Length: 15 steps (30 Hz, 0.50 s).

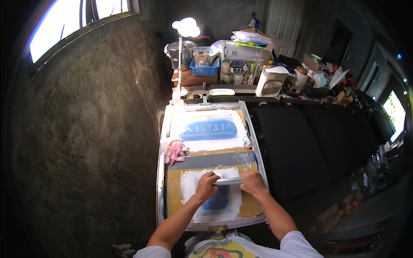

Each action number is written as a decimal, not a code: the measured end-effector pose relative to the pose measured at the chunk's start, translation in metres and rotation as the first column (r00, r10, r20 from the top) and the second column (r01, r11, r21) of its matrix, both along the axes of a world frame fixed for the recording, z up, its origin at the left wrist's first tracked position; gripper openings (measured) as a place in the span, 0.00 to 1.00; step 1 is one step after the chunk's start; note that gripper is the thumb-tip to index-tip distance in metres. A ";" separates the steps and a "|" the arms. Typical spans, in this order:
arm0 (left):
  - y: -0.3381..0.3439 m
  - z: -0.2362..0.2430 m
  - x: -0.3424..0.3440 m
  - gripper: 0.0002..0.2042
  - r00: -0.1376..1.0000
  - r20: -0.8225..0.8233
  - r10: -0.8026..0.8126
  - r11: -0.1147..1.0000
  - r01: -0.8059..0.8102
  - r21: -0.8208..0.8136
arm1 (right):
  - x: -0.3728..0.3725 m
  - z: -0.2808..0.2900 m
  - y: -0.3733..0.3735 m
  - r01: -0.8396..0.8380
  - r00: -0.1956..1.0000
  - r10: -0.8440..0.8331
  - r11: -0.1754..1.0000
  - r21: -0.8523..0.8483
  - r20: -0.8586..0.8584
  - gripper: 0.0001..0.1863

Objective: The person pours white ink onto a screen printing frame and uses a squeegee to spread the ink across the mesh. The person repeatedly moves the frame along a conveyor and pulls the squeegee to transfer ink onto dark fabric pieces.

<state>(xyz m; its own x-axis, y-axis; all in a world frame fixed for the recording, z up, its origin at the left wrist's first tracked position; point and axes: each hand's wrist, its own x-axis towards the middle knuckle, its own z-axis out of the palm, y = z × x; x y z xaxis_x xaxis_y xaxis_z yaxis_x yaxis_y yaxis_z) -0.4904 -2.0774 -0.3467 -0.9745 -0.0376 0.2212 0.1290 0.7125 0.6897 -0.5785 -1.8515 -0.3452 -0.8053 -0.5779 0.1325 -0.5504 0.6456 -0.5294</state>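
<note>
Both my hands are closed round the silvery bar of a squeegee [228, 181], my left hand [207, 185] on its left end and my right hand [253, 183] on its right end. Below the bar lies a framed printing screen [161, 193]. White paste surrounds a blue stencil patch [219, 201] on its near part, partly covered by my left hand and forearm. Farther off, a longer blue stencil [208, 129] with pale shapes sits in another white area. A grey band [211, 161] crosses between them. The squeegee's blade edge cannot be made out.
A crumpled pink cloth [176, 152] rests at the screen's left side. Past the far edge stand a lit lamp [186, 27], a blue basket [204, 69], a white tray [222, 92] and a white fan unit [272, 81]. Dark panels [297, 150] extend rightward; a rough wall [99, 129] rises left.
</note>
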 end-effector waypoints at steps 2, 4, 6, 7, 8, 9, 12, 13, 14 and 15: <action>0.005 0.004 -0.006 0.17 1.000 -0.014 -0.025 1.000 0.025 0.006 | -0.002 0.008 0.008 0.007 1.000 -0.007 1.000 -0.021 0.010 0.06; 0.004 0.011 -0.007 0.17 0.999 -0.036 -0.004 1.000 0.004 0.010 | -0.003 0.014 0.010 0.003 1.000 -0.003 0.998 -0.060 -0.008 0.07; -0.003 0.017 -0.006 0.17 0.999 -0.043 0.011 1.000 -0.011 0.002 | -0.002 0.017 0.004 -0.028 0.998 0.019 0.990 -0.140 -0.065 0.08; -0.009 0.019 -0.005 0.17 0.999 -0.050 0.016 1.000 -0.017 -0.007 | -0.001 0.016 -0.003 -0.022 0.999 0.016 0.987 -0.161 -0.039 0.08; -0.015 0.021 -0.002 0.17 0.998 -0.057 0.023 1.000 -0.024 -0.014 | 0.002 0.014 -0.010 -0.023 1.000 0.019 0.980 -0.196 -0.025 0.08; -0.023 0.021 -0.001 0.16 0.998 -0.037 0.052 0.998 -0.053 -0.030 | 0.001 0.011 -0.020 -0.024 1.000 0.022 0.973 -0.230 -0.013 0.08; -0.042 0.019 0.003 0.16 0.994 0.024 0.105 0.992 -0.103 -0.071 | 0.000 -0.001 -0.046 -0.003 0.997 0.019 0.982 -0.188 0.080 0.10; -0.048 0.017 0.007 0.18 0.996 0.036 0.084 0.992 -0.080 -0.094 | 0.002 -0.004 -0.051 -0.004 0.996 0.021 0.983 -0.183 0.088 0.10; -0.054 0.016 0.011 0.18 0.993 0.036 0.114 0.991 -0.111 -0.079 | 0.001 -0.007 -0.056 0.005 0.995 0.013 0.985 -0.173 0.101 0.11; -0.058 0.014 0.020 0.19 0.989 0.039 0.144 0.988 -0.142 -0.062 | 0.002 -0.010 -0.057 0.009 0.992 0.009 0.989 -0.150 0.123 0.12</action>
